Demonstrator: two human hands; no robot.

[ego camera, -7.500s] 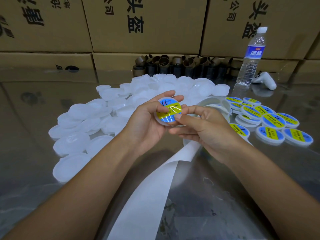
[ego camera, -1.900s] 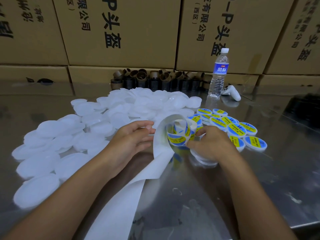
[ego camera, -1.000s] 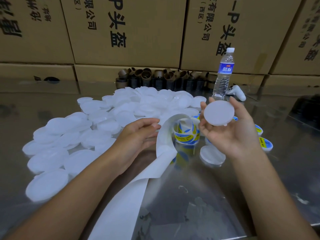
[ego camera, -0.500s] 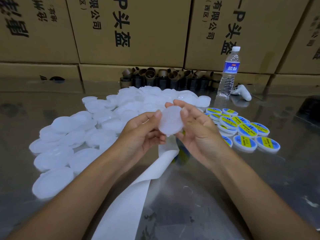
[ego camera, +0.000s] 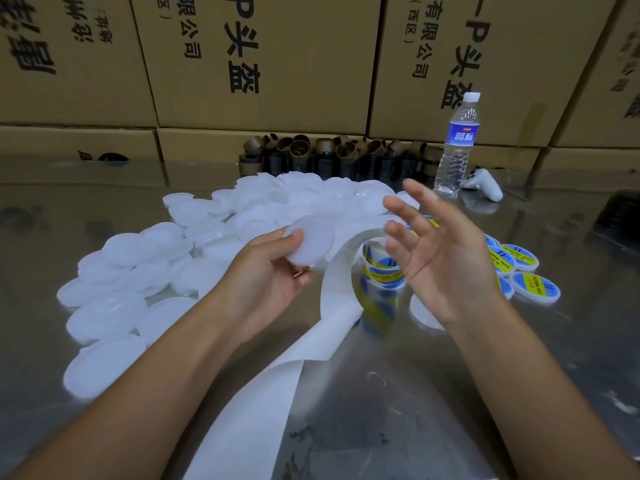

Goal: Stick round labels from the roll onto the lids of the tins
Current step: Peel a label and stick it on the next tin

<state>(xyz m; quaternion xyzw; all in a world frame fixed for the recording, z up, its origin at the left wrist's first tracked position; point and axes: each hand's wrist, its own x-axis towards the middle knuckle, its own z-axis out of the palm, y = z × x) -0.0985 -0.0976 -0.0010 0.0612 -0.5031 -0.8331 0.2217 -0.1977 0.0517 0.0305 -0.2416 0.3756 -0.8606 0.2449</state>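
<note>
While left hand (ego camera: pixel 263 285) grips lid (ego camera: pixel 310 240), bottle (ego camera: pixel 457 147), cartons (ego camera: pixel 277 46)

Head camera looks forward and down; close over table (ego camera: pixel 519 358).

Looks like a warehouse packing station: backed at the far side by stacked printed cartons (ego camera: pixel 259 64), fitted with a steel worktop (ego camera: pixel 519 375), heaped at left with white lids (ego camera: pixel 114 317), strewn beyond with empty cardboard cores (ego camera: pixel 332 161).

Cartons (ego camera: pixel 277 57) read "头盔"; bottle (ego camera: pixel 457 147) label "蓝标".
</note>
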